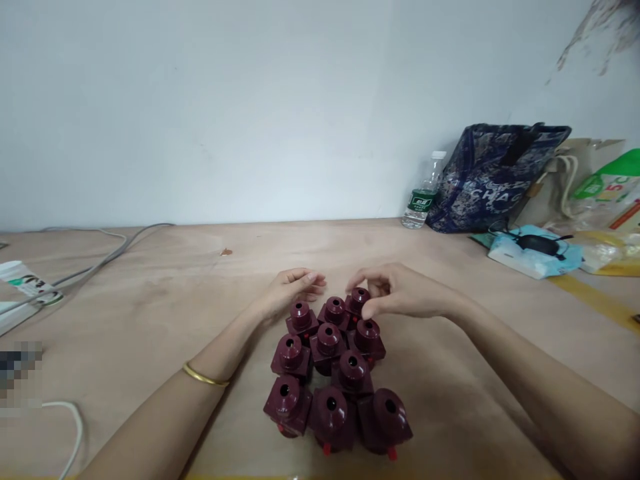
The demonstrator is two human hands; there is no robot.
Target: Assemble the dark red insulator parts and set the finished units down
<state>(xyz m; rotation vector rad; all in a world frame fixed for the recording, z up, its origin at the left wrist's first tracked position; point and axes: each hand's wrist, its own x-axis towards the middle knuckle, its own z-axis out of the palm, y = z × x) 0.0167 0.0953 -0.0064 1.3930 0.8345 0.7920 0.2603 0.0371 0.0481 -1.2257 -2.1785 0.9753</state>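
Several dark red, glossy parts, each with a square base and a domed top with a hole, stand grouped on the wooden table; one (332,408) is at the near edge of the group. Small red tabs show at the bottom of some. My left hand (297,290) rests beyond the far left part (301,315), fingers loosely apart and holding nothing. My right hand (387,290) is curved around the far right part (359,300), thumb and fingers apart. Whether it touches that part is unclear.
A water bottle (423,193) and a dark blue bag (495,177) stand at the back right. Nearby lies a light blue packet (523,257) with a black object on it. Grey cables (107,259) and a white cup (30,283) are at the left. A wall (200,113) rises behind.
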